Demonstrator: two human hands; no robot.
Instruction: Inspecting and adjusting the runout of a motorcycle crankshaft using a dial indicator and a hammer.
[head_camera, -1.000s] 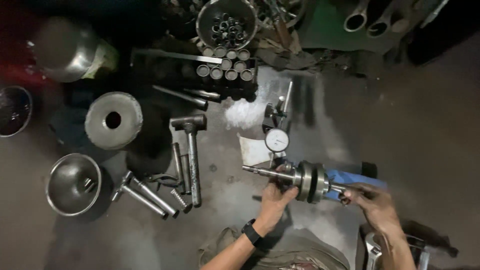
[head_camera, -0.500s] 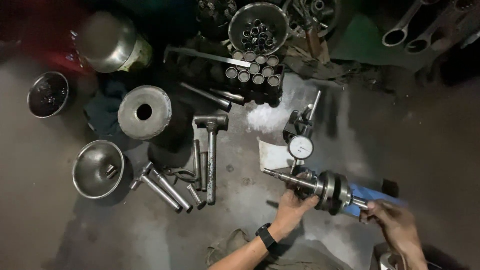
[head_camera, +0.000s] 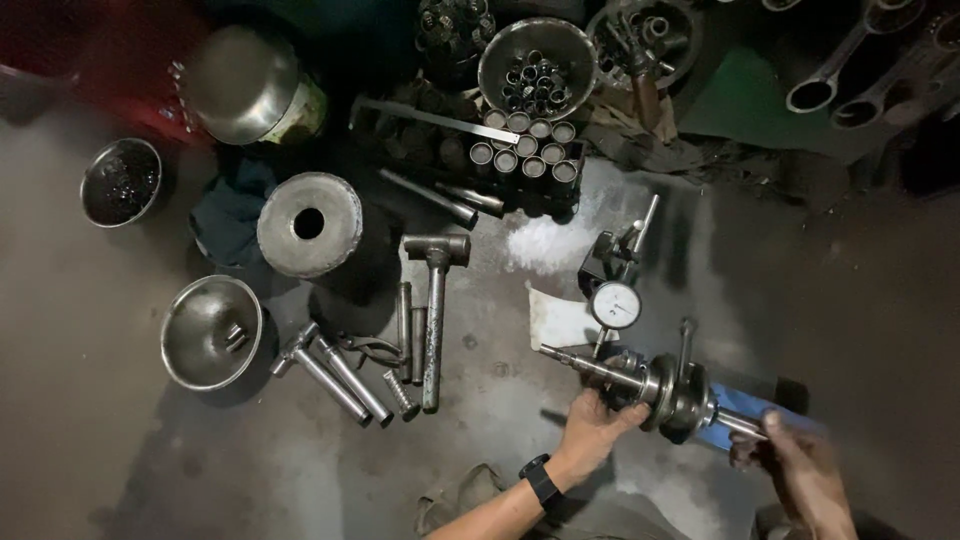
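Note:
A steel crankshaft lies across a blue stand at the lower right of the floor. My left hand, with a black watch on its wrist, grips the crankshaft's left shaft near the web. At the other end my right hand holds the right shaft tip. A dial gauge on a black stand sits just above the crankshaft, its round white face turned up.
A metal hammer and several steel pins lie to the left. Two steel bowls, a heavy round disc, a tray of bushings, a bowl of small parts and connecting rods ring the concrete floor.
The view has shifted, so everything sits a little further right and lower in frame. Both hands keep hold of the crankshaft on its stand under the dial gauge.

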